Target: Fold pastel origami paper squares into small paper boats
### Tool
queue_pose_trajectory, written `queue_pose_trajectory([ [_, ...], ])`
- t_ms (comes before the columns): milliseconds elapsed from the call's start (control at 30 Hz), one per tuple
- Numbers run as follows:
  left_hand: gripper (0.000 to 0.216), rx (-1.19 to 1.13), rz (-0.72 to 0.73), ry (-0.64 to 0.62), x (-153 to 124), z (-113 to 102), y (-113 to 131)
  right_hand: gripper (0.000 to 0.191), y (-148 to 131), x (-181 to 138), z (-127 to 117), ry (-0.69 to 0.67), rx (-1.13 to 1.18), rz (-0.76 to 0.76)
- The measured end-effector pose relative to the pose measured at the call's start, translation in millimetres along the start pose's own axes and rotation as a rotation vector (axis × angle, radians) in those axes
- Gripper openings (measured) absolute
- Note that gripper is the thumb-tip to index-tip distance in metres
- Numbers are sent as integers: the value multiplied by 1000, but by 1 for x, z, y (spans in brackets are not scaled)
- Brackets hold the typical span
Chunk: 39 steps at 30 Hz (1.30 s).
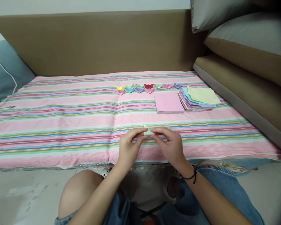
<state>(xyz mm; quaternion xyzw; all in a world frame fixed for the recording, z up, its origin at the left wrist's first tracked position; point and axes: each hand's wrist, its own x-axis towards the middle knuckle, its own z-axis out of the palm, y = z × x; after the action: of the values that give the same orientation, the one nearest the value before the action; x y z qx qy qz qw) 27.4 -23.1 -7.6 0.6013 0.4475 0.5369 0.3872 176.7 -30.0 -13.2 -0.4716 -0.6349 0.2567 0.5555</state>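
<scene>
Pale green paper (148, 132), folded small, is held over the near part of the striped cloth (84, 122). I have my left hand (128, 144) pinching one side between its fingers (138, 130) and my right hand (172, 144) pinching the other. Beyond, I see two rows of small folded paper shapes (149, 86) and, nearer me towards the right, a pink stack (168, 102) beside a fanned, multicoloured stack (202, 95) of sheets.

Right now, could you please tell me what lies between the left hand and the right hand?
The head view shows a small, folded, pale green paper between them, pinched by the left hand and the right hand.
</scene>
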Motion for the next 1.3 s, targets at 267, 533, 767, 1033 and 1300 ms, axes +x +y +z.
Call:
queue_pose_trajectory([
  [267, 25, -188, -147, -67, 2, -2, -3, 31, -1, -3, 3, 1, 308, 202],
  [533, 25, -69, -10, -47, 0, 0, -4, 21, 6, -2, 6, 19, 506, 438],
  [767, 28, 78, 90, -71, -2, 2, -7, 18, 7, -3, 10, 27, 559, 446],
  [1033, 26, 108, 126, -74, -3, 2, -13, 17, 4, -2, 10, 18, 462, 358],
  [1300, 31, 40, 70, -93, -1, 1, -8, 15, 7, 0, 8, 25, 559, 464],
])
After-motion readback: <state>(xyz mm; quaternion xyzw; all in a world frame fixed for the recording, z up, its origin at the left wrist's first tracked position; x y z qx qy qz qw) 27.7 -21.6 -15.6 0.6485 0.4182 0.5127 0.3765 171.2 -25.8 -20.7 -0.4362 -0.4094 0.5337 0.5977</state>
